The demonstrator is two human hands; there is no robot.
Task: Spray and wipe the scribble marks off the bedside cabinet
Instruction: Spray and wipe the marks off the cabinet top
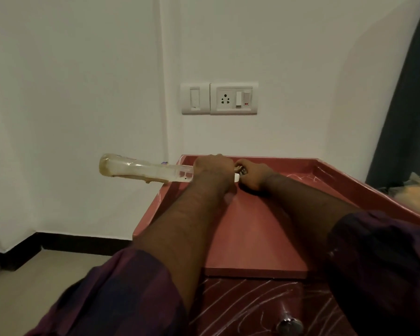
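The red bedside cabinet [260, 229] stands against the wall, with white scribble marks [252, 301] across its drawer front and a few at the back of its top. Over the far left corner a clear spray bottle [143, 170] is held level, base jutting past the edge. Tipped like this, it could leak if its head comes loose. The left hand [212, 169] wraps the bottle's neck. The right hand [252, 174] pinches the spray head [237, 177], both arms stretched forward.

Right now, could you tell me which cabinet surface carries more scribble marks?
The drawer front, crossed with white lines; the top shows only a few near its back right corner.
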